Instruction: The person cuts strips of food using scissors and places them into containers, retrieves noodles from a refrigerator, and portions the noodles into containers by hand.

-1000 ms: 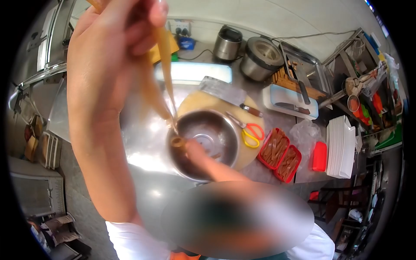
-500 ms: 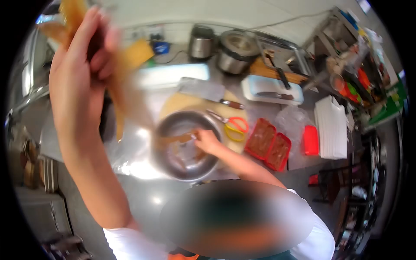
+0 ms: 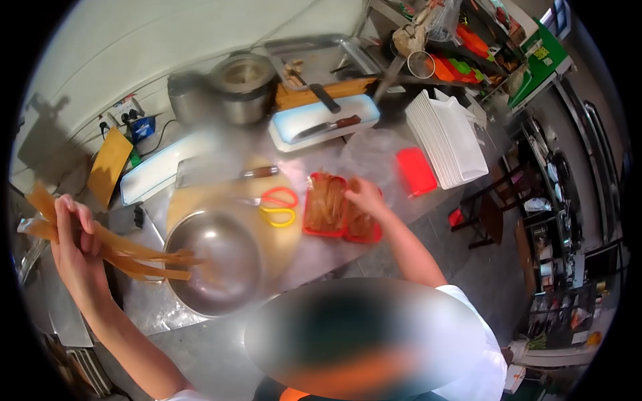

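My left hand [image 3: 79, 250] is closed around several long, flat brown strips [image 3: 137, 257], raised at the left of the steel bowl [image 3: 231, 284]. Their loose ends hang over the bowl's rim. At the seam of two red trays my right hand [image 3: 366, 198] has its fingers bent together; what they grip, if anything, is hidden. The left red tray [image 3: 326, 206] is heaped with similar brown strips, and the right red tray [image 3: 363, 227] holds more, partly under my hand. Scissors [image 3: 277, 206] with red and yellow handles lie between bowl and trays.
A cleaver [image 3: 214, 172] lies on the round board [image 3: 284, 237] behind the bowl. A knife [image 3: 328, 125] rests on a white-blue block [image 3: 287, 137]. Stacked white trays [image 3: 447, 140], a red container [image 3: 416, 172] and clear plastic [image 3: 368, 150] are at the right. A steel pot [image 3: 244, 90] stands behind.
My right hand has moved out of the bowl to the red trays. My left hand, still holding strips, has come down lower. The left tray looks more heaped, and the view has shifted right.
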Demonstrator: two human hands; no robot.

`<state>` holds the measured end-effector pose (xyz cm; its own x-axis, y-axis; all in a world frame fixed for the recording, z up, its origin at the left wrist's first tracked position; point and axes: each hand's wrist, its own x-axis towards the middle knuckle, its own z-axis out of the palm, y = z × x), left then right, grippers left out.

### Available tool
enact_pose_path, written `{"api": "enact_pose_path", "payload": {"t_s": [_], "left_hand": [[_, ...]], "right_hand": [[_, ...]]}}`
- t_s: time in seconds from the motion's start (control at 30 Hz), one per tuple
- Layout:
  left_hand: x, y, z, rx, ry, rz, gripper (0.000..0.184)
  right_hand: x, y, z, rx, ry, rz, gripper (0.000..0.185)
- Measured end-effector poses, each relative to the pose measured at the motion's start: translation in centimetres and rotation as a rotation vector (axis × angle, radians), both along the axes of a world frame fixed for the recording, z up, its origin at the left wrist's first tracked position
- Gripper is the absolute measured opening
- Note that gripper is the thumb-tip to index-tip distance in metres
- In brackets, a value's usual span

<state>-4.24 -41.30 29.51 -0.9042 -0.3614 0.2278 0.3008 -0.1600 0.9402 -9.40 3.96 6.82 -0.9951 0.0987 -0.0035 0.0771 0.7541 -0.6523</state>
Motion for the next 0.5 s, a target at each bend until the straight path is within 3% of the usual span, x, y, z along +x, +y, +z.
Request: {"api": "enact_pose_path", "payload": {"t_s": [0.2,0.27,0.3,0.33,0.4,0.43,0.5], "left_hand": [[0.1,-1.2,-0.7,-0.018,-0.071,0.125,0.016],[0.2,-2.5,-1.0,-0.017,-0.079,0.122,0.017],[0.3,-3.0,-1.2,-0.027,-0.046,0.091,0.017],[0.6,-3.4,-1.2,-0.037,-0.012,0.063,0.017],[0.9,-3.1,-0.9,-0.033,-0.039,0.108,0.017],[1.1,-3.1,-0.8,-0.028,-0.063,0.144,0.016],[1.2,-2.9,-0.7,-0.004,-0.027,0.115,0.016]], "right_hand": [[-0.4,7.2,-7.9,0.043,-0.292,-0.069,0.040],[-0.8,7.6,-8.2,0.060,-0.592,-0.177,0.046],[-1.3,7.6,-7.1,0.233,-0.544,-0.133,0.046],[-1.6,7.4,-5.8,0.236,-0.548,-0.118,0.046],[-2.1,5.3,-3.1,0.469,-0.278,-0.079,0.035],[-2.3,2.8,-1.7,0.461,-0.280,-0.034,0.035],[-1.8,-3.2,1.8,0.073,-0.032,0.225,0.021]]}}
